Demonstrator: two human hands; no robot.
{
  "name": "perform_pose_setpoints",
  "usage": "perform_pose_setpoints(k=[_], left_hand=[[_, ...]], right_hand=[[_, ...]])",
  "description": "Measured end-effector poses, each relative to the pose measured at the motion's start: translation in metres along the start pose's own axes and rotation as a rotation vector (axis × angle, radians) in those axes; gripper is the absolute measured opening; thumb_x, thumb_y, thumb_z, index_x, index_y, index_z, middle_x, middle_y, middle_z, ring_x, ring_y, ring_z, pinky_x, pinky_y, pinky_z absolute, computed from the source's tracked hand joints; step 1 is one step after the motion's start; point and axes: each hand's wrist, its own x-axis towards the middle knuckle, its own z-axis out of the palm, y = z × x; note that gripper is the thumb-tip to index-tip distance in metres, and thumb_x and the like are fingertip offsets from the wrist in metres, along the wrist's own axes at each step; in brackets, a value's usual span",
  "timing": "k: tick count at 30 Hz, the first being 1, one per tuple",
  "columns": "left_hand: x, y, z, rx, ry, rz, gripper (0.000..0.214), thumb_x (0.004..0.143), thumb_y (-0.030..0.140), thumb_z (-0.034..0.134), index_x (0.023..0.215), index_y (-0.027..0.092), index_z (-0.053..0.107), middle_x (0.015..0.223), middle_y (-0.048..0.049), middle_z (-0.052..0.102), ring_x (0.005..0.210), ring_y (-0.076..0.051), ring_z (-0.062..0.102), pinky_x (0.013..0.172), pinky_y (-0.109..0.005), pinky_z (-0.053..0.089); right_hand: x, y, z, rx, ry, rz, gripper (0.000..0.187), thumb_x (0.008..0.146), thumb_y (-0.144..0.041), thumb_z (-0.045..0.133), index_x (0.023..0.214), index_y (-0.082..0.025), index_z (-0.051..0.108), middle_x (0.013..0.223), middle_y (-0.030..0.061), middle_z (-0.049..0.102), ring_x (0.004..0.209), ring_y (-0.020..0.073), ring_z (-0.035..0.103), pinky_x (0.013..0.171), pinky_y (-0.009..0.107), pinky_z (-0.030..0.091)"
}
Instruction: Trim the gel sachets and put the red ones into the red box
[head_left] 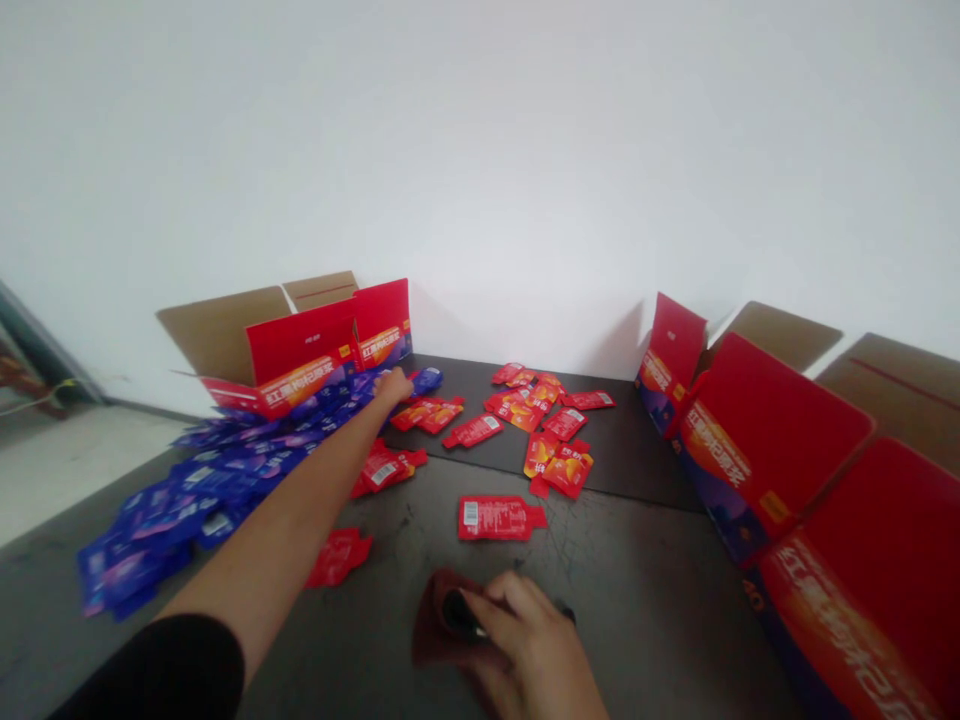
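My left hand (393, 386) reaches to the far end of a heap of blue-purple sachets (187, 490). Its fingers look curled; what they grip is hidden. Just beyond it lies one blue-purple sachet (428, 380). Low in the middle, my right hand (529, 635) is closed on a reddish-brown cloth-like piece (435, 625), with a dark rounded object (459, 612) at the fingertips that I cannot identify. Ahead of this hand a red spouted sachet (499, 518) lies flat. More red sachets (525, 400) are scattered farther back.
An open red carton (300, 350) with raised flaps stands at the back left, behind the heap. Along the right side stand more open red cartons (780, 440). The dark tabletop (637, 600) meets a white wall (510, 200) at the back.
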Motion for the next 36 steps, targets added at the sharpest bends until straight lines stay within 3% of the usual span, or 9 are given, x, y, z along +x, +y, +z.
perform_pose_setpoints(k=[5,9,13,17,20,23,28,32,36], left_hand=[[-0.027,0.014,-0.013,0.01,0.044,0.056,0.04,0.097,0.037,0.065,0.132,0.018,0.059,0.133,-0.0111,0.06,0.116,-0.027,0.062,0.096,-0.048,0.055],[-0.065,0.031,-0.018,-0.015,0.093,0.171,0.041,0.097,0.038,0.064,0.132,0.018,0.059,0.135,-0.0115,0.059,0.117,-0.027,0.061,0.098,-0.051,0.053],[-0.127,0.058,-0.011,-0.064,0.133,0.456,0.039,0.103,0.032,0.051,0.138,0.017,0.055,0.14,-0.0153,0.054,0.13,-0.031,0.051,0.109,-0.052,0.041],[-0.196,0.092,0.004,-0.105,0.047,0.836,0.036,0.104,0.036,0.044,0.131,0.019,0.061,0.136,-0.0152,0.057,0.131,-0.03,0.048,0.113,-0.045,0.035],[-0.221,0.122,0.016,-0.1,-0.029,0.967,0.035,0.104,0.042,0.046,0.12,0.019,0.067,0.127,-0.0146,0.062,0.127,-0.028,0.053,0.113,-0.041,0.037],[-0.21,0.154,0.027,-0.074,-0.062,0.913,0.032,0.104,0.04,0.049,0.118,0.018,0.067,0.125,-0.0138,0.064,0.12,-0.025,0.059,0.108,-0.042,0.044],[-0.158,0.194,0.047,-0.03,-0.125,0.7,0.037,0.098,0.037,0.064,0.128,0.016,0.061,0.129,-0.0116,0.062,0.11,-0.024,0.065,0.093,-0.045,0.057],[-0.118,0.207,0.071,0.016,-0.164,0.589,0.036,0.098,0.036,0.064,0.129,0.018,0.061,0.13,-0.0109,0.062,0.11,-0.024,0.064,0.092,-0.045,0.057],[-0.082,0.209,0.091,0.087,-0.182,0.518,0.038,0.098,0.037,0.064,0.13,0.017,0.06,0.13,-0.0111,0.062,0.111,-0.025,0.064,0.093,-0.046,0.057]], right_hand=[[0.0,-0.007,-0.01,0.026,-0.041,0.043,0.04,0.092,-0.03,0.069,0.131,-0.036,0.064,0.111,0.0023,0.065,0.1,0.0202,0.062,0.081,0.028,0.051],[0.0,-0.01,-0.015,0.016,-0.054,0.042,0.038,0.093,-0.03,0.068,0.13,-0.035,0.064,0.11,0.0012,0.064,0.1,0.0194,0.061,0.081,0.028,0.05],[0.0,-0.013,-0.017,-0.03,-0.052,0.024,0.031,0.096,-0.037,0.066,0.126,-0.032,0.067,0.107,0.0016,0.064,0.097,0.0189,0.061,0.08,0.029,0.048],[0.001,-0.013,-0.016,-0.053,-0.049,-0.005,0.033,0.097,-0.04,0.063,0.129,-0.032,0.067,0.107,0.0018,0.064,0.097,0.0187,0.06,0.08,0.029,0.047],[0.001,-0.013,-0.016,-0.064,-0.049,-0.01,0.034,0.096,-0.042,0.064,0.13,-0.033,0.066,0.108,0.0014,0.064,0.097,0.0185,0.06,0.08,0.029,0.047],[0.001,-0.013,-0.015,-0.091,-0.054,-0.004,0.037,0.094,-0.043,0.067,0.129,-0.035,0.065,0.107,0.0001,0.064,0.096,0.019,0.06,0.079,0.029,0.048],[0.0,-0.009,-0.006,-0.128,-0.044,-0.001,0.043,0.088,-0.049,0.071,0.129,-0.04,0.063,0.107,-0.001,0.065,0.094,0.0207,0.062,0.076,0.031,0.051],[0.007,0.0,0.021,-0.183,0.017,0.009,0.042,0.088,-0.054,0.069,0.129,-0.045,0.064,0.101,-0.0017,0.068,0.089,0.0223,0.065,0.065,0.032,0.052],[0.023,0.009,0.057,-0.242,0.035,0.168,0.022,0.091,-0.056,0.065,0.101,-0.041,0.076,0.079,0.0006,0.067,0.071,0.0217,0.065,0.048,0.029,0.044]])
